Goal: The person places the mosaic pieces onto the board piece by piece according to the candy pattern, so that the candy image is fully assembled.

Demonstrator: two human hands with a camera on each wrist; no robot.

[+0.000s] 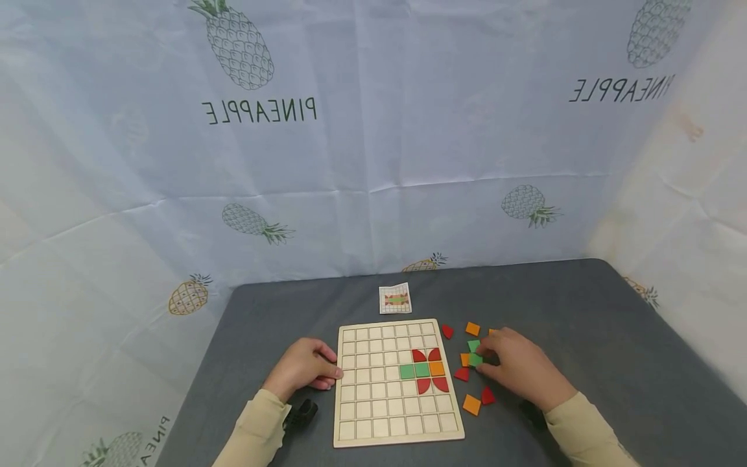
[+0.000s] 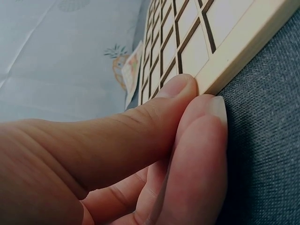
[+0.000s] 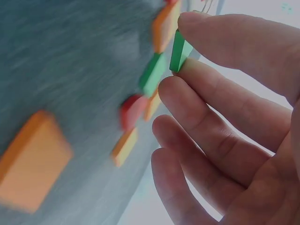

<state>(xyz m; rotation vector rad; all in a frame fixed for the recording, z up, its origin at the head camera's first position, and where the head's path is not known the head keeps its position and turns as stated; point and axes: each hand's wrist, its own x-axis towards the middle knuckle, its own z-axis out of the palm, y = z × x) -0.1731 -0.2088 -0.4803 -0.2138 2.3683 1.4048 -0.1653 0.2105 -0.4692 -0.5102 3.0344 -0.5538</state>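
A wooden grid board (image 1: 364, 428) lies on the dark table. Its right side holds red quarter-round tiles (image 1: 423, 386), two green squares (image 1: 414, 370) and an orange square (image 1: 436, 368). At the board's left edge, my left hand (image 1: 303, 366) pinches the rim between thumb (image 2: 176, 86) and index finger. Right of the board, my right hand (image 1: 519, 363) holds a green square tile (image 3: 178, 54) between thumb and index fingertip, its other fingers loosely bent. Another green tile (image 1: 474, 346) lies on the table just beyond the held one.
Loose orange tiles (image 1: 472, 405) and red tiles (image 1: 487, 395) lie scattered between the board and my right hand. Behind the board is a small printed pattern card (image 1: 395, 311). A pale cloth (image 1: 362, 149) with pineapple prints hangs behind the table (image 1: 280, 311).
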